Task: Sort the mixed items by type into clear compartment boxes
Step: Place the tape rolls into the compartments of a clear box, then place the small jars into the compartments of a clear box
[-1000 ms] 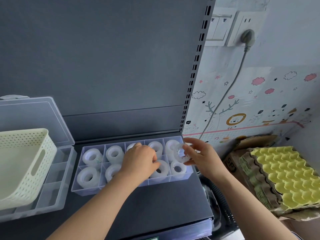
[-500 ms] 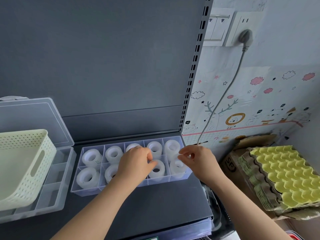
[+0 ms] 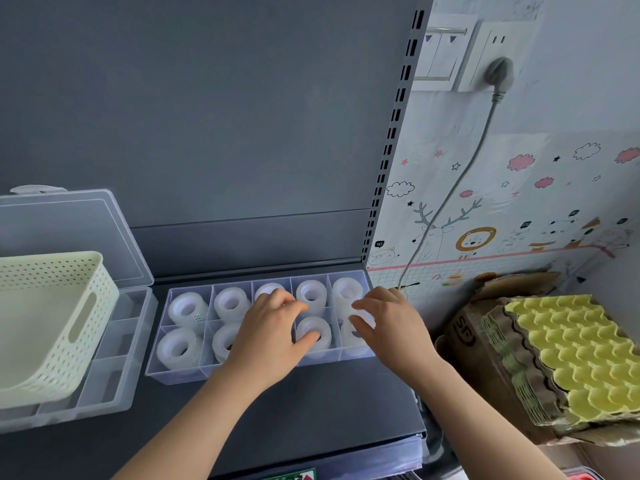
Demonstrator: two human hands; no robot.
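Right hand [image 3: 391, 323] fingers [image 3: 362, 320] lie spread on the end tape rolls [image 3: 346, 292]; left hand [image 3: 268, 330] fingers [image 3: 294, 305] curl over the middle compartments, pinching or not I cannot tell. Every visible compartment of the clear box [image 3: 180, 374] on the shelf [image 3: 329, 410] holds a roll: nearly done, I judge.

We had both hands at the box [image 3: 180, 375] of tape rolls [image 3: 187, 308].
Our left hand [image 3: 270, 327] covered its middle compartments; our right hand [image 3: 388, 323] spread over the right-end ones. A basket [image 3: 52, 317] stood left.
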